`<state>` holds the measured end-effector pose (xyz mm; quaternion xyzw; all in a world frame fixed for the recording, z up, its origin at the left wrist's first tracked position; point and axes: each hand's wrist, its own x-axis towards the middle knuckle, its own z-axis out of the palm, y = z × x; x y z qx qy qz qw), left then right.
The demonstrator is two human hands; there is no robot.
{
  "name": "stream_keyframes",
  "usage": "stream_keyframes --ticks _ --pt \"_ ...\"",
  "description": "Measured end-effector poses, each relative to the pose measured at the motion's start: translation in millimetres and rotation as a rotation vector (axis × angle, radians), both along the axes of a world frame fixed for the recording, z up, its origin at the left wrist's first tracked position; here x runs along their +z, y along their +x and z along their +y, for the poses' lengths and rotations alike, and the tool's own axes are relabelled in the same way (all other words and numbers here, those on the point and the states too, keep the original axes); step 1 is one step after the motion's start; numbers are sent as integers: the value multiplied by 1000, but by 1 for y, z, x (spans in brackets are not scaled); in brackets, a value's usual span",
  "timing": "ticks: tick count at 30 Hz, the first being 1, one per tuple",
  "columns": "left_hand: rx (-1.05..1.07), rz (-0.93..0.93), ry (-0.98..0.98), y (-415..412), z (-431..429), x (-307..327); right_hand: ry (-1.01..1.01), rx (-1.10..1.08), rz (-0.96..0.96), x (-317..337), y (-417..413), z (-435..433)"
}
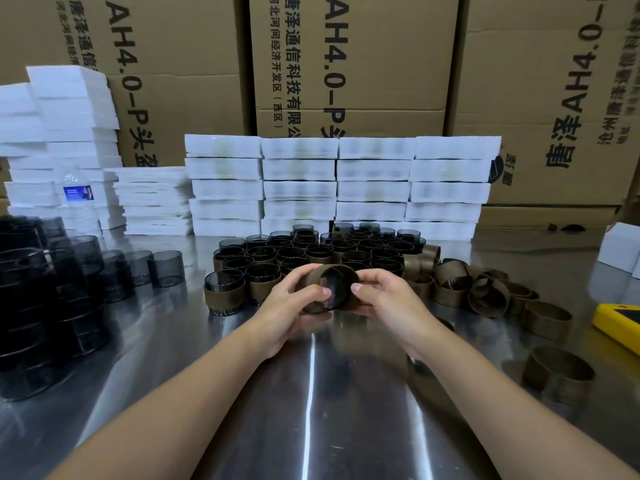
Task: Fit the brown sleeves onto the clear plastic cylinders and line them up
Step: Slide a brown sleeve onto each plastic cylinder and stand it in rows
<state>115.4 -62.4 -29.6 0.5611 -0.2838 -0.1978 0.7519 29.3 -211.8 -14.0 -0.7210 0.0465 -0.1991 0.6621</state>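
Sleeve fitting, one unit in hand: brown sleeve [343,270] round clear plastic cylinder [329,289], held on its side above the steel table [311,393], just in front of the finished block [311,254] of sleeved cylinders. Left hand [292,306] curls round the cylinder's exposed end, thumb on the rim; right hand [384,299] grips the sleeve's far side, thumb at its edge. Handling advice: push with both thumbs evenly so the sleeve travels square, and stop where a clear band shows above and below, as on the finished pieces. Clearances: a front-row slot appears free beside the two nearest finished pieces, though the hands partly hide it. Loose sleeves [467,285] crowd the right, bare cylinders [69,271] the left, and a yellow object [616,323] sits at the right edge. Open table lies nearest the person; set down from that side.
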Motion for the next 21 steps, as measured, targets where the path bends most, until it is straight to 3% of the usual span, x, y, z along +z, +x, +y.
stream_keyframes --ticks 5,12,21 --pt "2 11 -10 2 1 1 -29 15 43 1 -3 1" --pt "-236 213 -115 0 2 2 57 85 85 5 -6 -1" --pt "-218 310 -87 -3 1 4 -12 123 184 1 -7 3"
